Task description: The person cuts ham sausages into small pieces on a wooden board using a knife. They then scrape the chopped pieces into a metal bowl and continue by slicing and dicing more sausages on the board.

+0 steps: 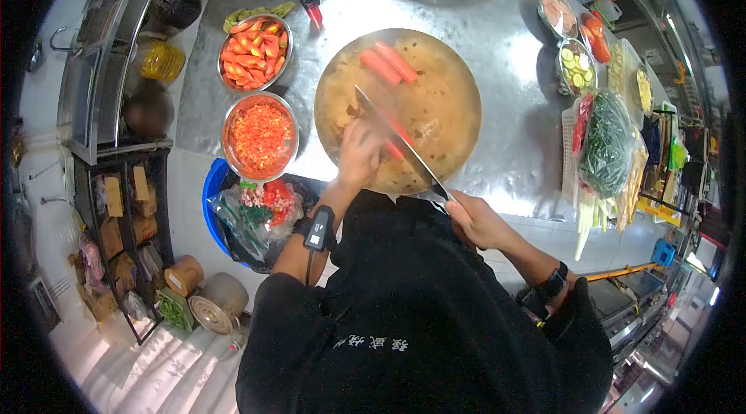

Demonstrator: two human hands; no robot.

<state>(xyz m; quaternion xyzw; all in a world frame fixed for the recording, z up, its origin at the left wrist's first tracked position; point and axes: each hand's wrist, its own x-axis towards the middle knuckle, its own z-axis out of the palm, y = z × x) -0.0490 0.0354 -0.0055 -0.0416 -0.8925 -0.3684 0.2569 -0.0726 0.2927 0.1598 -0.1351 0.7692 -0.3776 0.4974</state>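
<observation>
My right hand [475, 221] is wrapped round the handle of a kitchen knife [412, 154], whose long blade slants up and left across the round wooden chopping board [447, 111]. Beside the blade, the curled fingers of my left hand [362, 151] rest on a red sausage [393, 150]; the fingers are slightly blurred and partly hide it. Farther up the board lie two more red sausages [388, 63], side by side. Small dark scraps are scattered over the wood.
Left of the board stand a bowl of chopped red pepper [261, 137], a bowl of red wedges [254, 53] and a lighter [311, 11]. A blue bin [217, 216] sits below. To the right are bowls of sliced vegetables [576, 67] and bagged greens [606, 146].
</observation>
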